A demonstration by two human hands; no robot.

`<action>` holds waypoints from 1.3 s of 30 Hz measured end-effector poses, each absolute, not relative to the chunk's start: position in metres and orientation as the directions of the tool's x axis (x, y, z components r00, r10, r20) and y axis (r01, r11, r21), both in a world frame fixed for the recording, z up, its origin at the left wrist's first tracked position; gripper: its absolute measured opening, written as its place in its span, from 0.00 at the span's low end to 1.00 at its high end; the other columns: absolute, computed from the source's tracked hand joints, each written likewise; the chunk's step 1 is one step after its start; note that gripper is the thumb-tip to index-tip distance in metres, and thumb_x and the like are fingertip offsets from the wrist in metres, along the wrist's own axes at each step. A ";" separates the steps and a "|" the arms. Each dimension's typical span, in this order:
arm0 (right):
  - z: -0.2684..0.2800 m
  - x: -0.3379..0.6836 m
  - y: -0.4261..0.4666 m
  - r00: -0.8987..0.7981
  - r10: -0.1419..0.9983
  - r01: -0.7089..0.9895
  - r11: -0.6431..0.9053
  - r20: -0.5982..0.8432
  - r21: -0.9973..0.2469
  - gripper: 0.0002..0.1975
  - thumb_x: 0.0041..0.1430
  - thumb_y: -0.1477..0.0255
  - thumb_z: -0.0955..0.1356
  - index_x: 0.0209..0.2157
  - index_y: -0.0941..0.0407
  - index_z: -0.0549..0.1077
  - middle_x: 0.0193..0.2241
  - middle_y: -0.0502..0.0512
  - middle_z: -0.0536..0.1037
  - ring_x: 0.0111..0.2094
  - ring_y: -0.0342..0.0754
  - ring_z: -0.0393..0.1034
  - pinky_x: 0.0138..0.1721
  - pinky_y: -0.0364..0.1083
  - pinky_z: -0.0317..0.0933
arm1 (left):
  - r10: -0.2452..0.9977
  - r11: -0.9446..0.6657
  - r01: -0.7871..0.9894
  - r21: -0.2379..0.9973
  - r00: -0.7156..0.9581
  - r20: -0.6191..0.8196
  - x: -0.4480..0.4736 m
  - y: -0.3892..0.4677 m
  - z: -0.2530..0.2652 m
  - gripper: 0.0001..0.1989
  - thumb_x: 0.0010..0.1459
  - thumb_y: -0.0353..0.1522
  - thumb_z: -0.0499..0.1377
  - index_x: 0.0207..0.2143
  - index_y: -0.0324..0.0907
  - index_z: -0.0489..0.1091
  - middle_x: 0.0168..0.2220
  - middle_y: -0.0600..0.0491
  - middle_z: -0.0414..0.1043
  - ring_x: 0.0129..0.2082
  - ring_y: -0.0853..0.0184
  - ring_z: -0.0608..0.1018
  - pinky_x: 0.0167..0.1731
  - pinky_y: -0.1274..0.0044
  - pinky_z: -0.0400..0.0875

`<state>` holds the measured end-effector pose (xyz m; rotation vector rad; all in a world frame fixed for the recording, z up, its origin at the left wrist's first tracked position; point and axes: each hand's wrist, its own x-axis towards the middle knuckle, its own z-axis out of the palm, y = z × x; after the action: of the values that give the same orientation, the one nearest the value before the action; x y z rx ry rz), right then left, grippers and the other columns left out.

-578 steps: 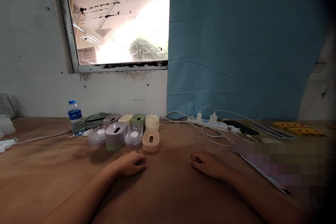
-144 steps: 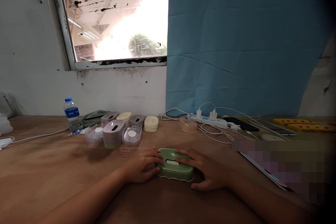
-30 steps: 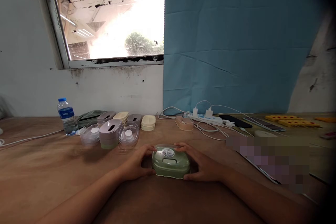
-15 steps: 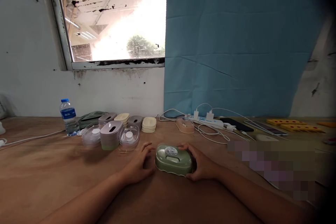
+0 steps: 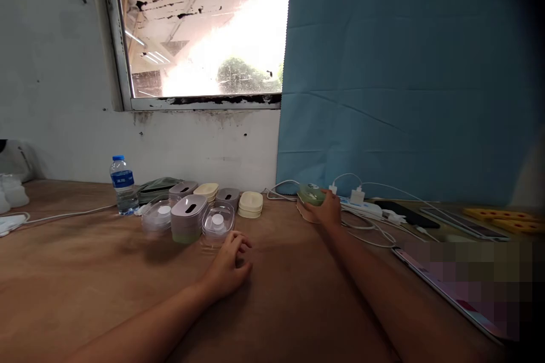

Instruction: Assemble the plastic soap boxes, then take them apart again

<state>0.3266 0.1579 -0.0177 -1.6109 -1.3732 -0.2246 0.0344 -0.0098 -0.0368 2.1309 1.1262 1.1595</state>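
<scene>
My right hand (image 5: pixel 329 210) reaches to the back of the table, its fingers around the right side of a green oval lidded box (image 5: pixel 310 193). That box is on top of a peach-coloured box (image 5: pixel 305 212), in front of the blue cloth. Resting near the table's middle, my left hand (image 5: pixel 230 267) is empty with its fingers loosely apart. Just beyond it are stacked clear lids (image 5: pixel 217 224) with a white round centre. Beside them stand a tall lilac container (image 5: pixel 186 216) with a slot on top and a stack of cream lids (image 5: pixel 251 204).
A water bottle (image 5: pixel 124 186) stands at the back left beside a dark green pouch (image 5: pixel 159 186). White cables surround a power strip (image 5: pixel 361 207) behind my right hand. Phones (image 5: pixel 447 295) lie at the right, and yellow slotted pieces (image 5: pixel 502 216) at the far right.
My right hand has carried the green box from the table's middle back onto the peach box. My left hand stays beside the clear lids, and the view has turned slightly left.
</scene>
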 end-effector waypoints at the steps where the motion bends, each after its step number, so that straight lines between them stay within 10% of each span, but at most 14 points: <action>1: -0.019 0.330 0.162 0.375 0.659 0.836 0.064 0.652 -0.545 0.19 0.56 0.66 0.64 0.47 0.59 0.61 0.46 0.58 0.64 0.45 0.52 0.62 0.44 0.55 0.58 | 0.832 -0.555 0.445 0.703 0.304 0.464 0.035 -0.010 -0.037 0.12 0.46 0.23 0.53 0.35 0.42 0.62 0.41 0.51 0.57 0.36 0.70 0.67 0.35 0.79 0.67; 9: -0.007 0.320 0.154 0.201 0.701 0.938 0.063 0.684 -0.340 0.40 0.41 0.61 0.71 0.52 0.66 0.55 0.51 0.77 0.56 0.52 0.71 0.50 0.45 0.63 0.49 | 0.809 -0.577 0.552 0.601 0.290 0.511 0.035 -0.010 -0.032 0.09 0.45 0.23 0.52 0.30 0.41 0.64 0.35 0.52 0.61 0.34 0.68 0.67 0.37 0.75 0.64; 17: -0.006 0.223 0.142 -0.529 0.690 0.817 0.571 0.494 0.077 0.13 0.59 0.69 0.62 0.44 0.58 0.65 0.45 0.56 0.68 0.42 0.48 0.65 0.42 0.53 0.61 | 0.735 -0.627 0.675 0.388 0.348 0.581 0.032 -0.011 -0.022 0.09 0.45 0.24 0.52 0.32 0.42 0.65 0.35 0.52 0.63 0.37 0.65 0.67 0.39 0.73 0.62; 24: -0.020 0.188 0.158 -0.488 0.735 0.852 0.519 0.471 0.073 0.13 0.59 0.69 0.62 0.45 0.59 0.65 0.44 0.56 0.68 0.40 0.47 0.67 0.40 0.51 0.63 | 0.697 -0.574 0.805 0.151 0.383 0.607 0.012 -0.001 -0.011 0.08 0.49 0.26 0.51 0.32 0.44 0.66 0.34 0.52 0.66 0.37 0.62 0.66 0.40 0.69 0.59; 39: 0.024 0.223 0.039 -0.632 0.673 0.773 0.581 0.384 0.256 0.09 0.56 0.69 0.63 0.33 0.61 0.70 0.34 0.62 0.74 0.39 0.55 0.66 0.40 0.50 0.57 | 0.671 -0.478 0.876 0.072 0.310 0.674 0.002 0.005 -0.002 0.07 0.48 0.28 0.52 0.32 0.43 0.66 0.36 0.50 0.67 0.39 0.60 0.66 0.43 0.69 0.57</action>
<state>0.2232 0.0395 0.0241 -1.1972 -2.5676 -0.5911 0.0020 0.0054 -0.0022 2.7779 1.7021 1.1489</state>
